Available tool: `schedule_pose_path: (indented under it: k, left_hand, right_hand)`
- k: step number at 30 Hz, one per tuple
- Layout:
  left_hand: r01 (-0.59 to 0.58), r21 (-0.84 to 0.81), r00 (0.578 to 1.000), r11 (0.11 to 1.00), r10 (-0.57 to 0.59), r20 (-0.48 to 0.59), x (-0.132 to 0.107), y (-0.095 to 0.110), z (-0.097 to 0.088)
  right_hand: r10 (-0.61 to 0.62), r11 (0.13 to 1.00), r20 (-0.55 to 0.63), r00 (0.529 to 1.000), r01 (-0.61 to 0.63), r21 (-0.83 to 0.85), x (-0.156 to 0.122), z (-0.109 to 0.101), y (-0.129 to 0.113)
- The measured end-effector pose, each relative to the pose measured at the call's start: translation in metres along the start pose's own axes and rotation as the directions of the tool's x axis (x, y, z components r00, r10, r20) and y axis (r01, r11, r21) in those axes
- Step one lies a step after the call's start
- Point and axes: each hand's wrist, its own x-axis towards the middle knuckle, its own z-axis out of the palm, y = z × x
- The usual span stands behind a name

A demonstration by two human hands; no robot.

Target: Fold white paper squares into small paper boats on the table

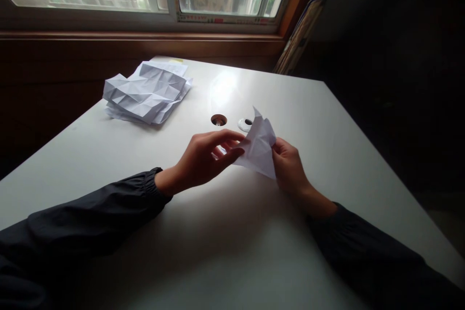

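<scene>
A small folded white paper is held up just above the white table, near its middle. My left hand pinches the paper's left edge with thumb and fingertips. My right hand grips the paper's right lower edge, fingers closed behind it. Both arms wear dark sleeves.
A pile of creased white paper sheets lies at the table's far left. A round cable hole and its loose cap sit just beyond the hands. A window and wooden sill run along the far side; a curtain hangs at the right.
</scene>
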Motion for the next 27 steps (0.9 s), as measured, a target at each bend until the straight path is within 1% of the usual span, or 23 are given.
schedule_pose_path:
  k: [2,5,8,11,16,19,23,27]
  left_hand:
    - [-0.090,0.064,0.996,0.994,0.090,0.005,-0.002,0.003,0.001]
    - [-0.226,0.149,0.974,0.963,0.223,0.037,-0.006,0.005,0.002]
    - [-0.317,0.193,0.948,0.929,0.311,0.062,-0.008,0.006,0.001]
    - [-0.335,0.195,0.942,0.922,0.331,0.057,-0.007,0.006,0.001]
    - [-0.261,0.176,0.962,0.949,0.271,-0.033,-0.004,0.008,-0.001]
    - [-0.261,0.177,0.960,0.949,0.274,-0.052,-0.003,0.008,-0.001]
    - [-0.314,0.188,0.945,0.931,0.326,-0.037,-0.004,0.006,-0.002]
    - [-0.411,0.210,0.909,0.887,0.417,0.019,-0.007,0.002,-0.002]
  right_hand:
    - [-0.005,1.000,-0.042,0.999,0.006,0.019,0.001,0.001,-0.002]
    - [-0.034,0.999,-0.084,0.996,0.036,0.020,0.001,0.002,-0.008]
    - [-0.079,0.997,-0.102,0.992,0.079,-0.011,-0.001,0.003,-0.014]
    - [-0.089,0.996,-0.091,0.992,0.087,-0.023,-0.002,0.003,-0.016]
    - [-0.073,0.997,-0.078,0.994,0.073,-0.001,-0.002,0.003,-0.018]
    - [-0.066,0.998,-0.079,0.995,0.066,0.001,-0.002,0.003,-0.019]
    - [-0.013,0.998,-0.059,0.998,0.017,0.061,-0.003,0.004,-0.018]
    - [0.026,0.989,-0.061,0.998,-0.017,0.145,-0.005,0.005,-0.019]
